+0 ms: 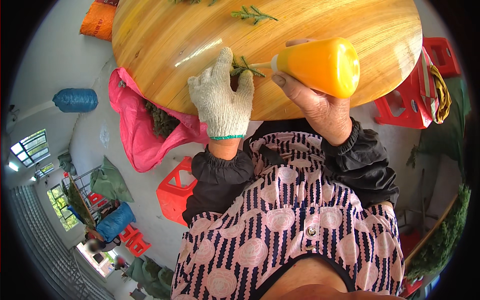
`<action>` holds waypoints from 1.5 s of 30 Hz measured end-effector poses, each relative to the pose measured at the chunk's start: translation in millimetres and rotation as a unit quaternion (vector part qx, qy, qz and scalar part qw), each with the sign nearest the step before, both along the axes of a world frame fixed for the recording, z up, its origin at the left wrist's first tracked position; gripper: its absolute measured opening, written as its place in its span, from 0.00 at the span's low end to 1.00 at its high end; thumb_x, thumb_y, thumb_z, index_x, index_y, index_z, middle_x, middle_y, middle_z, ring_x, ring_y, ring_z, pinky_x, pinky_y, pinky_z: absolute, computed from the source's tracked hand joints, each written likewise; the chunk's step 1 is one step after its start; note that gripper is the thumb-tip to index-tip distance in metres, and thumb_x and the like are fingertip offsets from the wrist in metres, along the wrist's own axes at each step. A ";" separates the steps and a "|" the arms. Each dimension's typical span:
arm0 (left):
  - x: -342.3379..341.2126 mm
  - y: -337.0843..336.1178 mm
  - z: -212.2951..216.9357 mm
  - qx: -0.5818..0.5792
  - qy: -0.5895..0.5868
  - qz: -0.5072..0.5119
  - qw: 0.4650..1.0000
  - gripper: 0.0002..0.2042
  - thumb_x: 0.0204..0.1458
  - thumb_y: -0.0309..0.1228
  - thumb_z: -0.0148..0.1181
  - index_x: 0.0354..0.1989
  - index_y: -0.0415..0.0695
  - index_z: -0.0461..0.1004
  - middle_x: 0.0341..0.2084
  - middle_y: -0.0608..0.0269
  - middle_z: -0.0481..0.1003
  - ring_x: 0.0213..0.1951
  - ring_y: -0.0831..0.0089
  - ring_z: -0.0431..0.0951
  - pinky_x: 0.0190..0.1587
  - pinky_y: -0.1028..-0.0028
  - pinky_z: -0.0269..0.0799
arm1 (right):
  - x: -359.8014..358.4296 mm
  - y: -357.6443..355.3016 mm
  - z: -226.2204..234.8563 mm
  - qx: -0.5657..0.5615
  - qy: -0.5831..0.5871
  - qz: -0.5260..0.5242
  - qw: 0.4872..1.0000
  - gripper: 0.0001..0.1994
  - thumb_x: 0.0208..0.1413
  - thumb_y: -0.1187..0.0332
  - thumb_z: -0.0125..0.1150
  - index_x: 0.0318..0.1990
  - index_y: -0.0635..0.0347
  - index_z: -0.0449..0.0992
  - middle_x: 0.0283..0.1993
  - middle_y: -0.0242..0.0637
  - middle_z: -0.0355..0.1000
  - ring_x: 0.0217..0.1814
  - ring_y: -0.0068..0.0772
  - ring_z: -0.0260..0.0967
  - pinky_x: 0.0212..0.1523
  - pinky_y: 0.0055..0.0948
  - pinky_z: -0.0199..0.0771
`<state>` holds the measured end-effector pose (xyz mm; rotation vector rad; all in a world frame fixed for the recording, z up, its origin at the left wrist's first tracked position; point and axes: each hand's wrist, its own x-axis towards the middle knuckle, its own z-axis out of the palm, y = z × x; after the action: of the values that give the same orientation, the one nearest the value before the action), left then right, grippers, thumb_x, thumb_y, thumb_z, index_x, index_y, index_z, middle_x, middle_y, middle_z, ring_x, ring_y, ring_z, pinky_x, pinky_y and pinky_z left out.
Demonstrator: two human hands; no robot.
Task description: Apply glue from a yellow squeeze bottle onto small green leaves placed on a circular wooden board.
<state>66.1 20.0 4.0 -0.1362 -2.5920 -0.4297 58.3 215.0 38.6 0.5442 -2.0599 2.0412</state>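
My left hand (220, 95), in a white knitted glove with a green cuff edge, pinches a small green conifer sprig (245, 67) between thumb and forefinger just over the wooden table (175, 40). My bare right hand (312, 102) is wrapped round a yellow-orange squeeze bottle (320, 65), tilted on its side. Its narrow nozzle points left and reaches the sprig; whether the tip touches it I cannot tell. Another flat green sprig (254, 15) lies farther back on the tabletop.
A pink sack (137, 135) with dark greenery inside hangs by the table's left edge. Red stools stand on the left (175, 192) and right (407, 102), the right one with cloth on it. A blue bundle (75, 100) and an orange bag (99, 21) lie on the floor.
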 end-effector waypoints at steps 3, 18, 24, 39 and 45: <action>-0.4 0.7 0.6 0.003 -0.006 0.005 1.000 0.24 0.46 0.32 0.72 0.53 0.38 0.78 0.30 0.55 0.80 0.34 0.55 0.78 0.44 0.58 0.66 | 1.6 2.8 1.9 0.005 -0.016 -0.004 1.000 0.12 0.50 0.78 0.74 0.43 0.66 0.82 0.54 0.46 0.76 0.53 0.39 0.75 0.54 0.33 0.76; -0.9 -1.2 -3.8 0.007 0.003 -0.004 1.000 0.24 0.46 0.32 0.71 0.53 0.38 0.78 0.32 0.54 0.81 0.37 0.55 0.79 0.46 0.57 0.67 | 7.1 14.3 -2.6 0.164 0.137 -0.035 0.976 0.13 0.48 0.78 0.75 0.43 0.66 0.82 0.54 0.47 0.75 0.51 0.40 0.75 0.52 0.34 0.76; 0.7 1.4 2.0 -0.004 -0.020 0.005 1.000 0.25 0.47 0.32 0.71 0.55 0.37 0.77 0.33 0.54 0.81 0.38 0.56 0.79 0.47 0.57 0.67 | 8.1 16.5 -4.7 0.186 0.167 -0.100 0.963 0.13 0.40 0.73 0.78 0.35 0.44 0.86 0.45 0.37 0.80 0.48 0.42 0.79 0.52 0.38 0.79; 3.5 6.2 7.6 -0.002 -0.049 0.019 0.999 0.24 0.50 0.30 0.70 0.57 0.39 0.77 0.43 0.51 0.82 0.45 0.55 0.81 0.53 0.60 0.71 | 13.2 9.6 -9.6 0.079 0.065 -0.104 0.989 0.13 0.40 0.69 0.81 0.35 0.49 0.85 0.47 0.39 0.78 0.46 0.41 0.78 0.49 0.36 0.79; 3.3 6.5 7.6 0.007 -0.052 0.024 0.998 0.23 0.51 0.30 0.69 0.57 0.38 0.77 0.43 0.50 0.82 0.45 0.54 0.80 0.52 0.59 0.72 | 17.3 11.9 -11.7 0.064 0.068 -0.090 0.992 0.12 0.41 0.70 0.81 0.34 0.50 0.84 0.47 0.39 0.77 0.44 0.41 0.77 0.49 0.36 0.78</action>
<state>69.5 26.6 11.7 -0.0489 -2.6875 -0.4487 75.6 226.9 26.9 0.4845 -2.0876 1.7328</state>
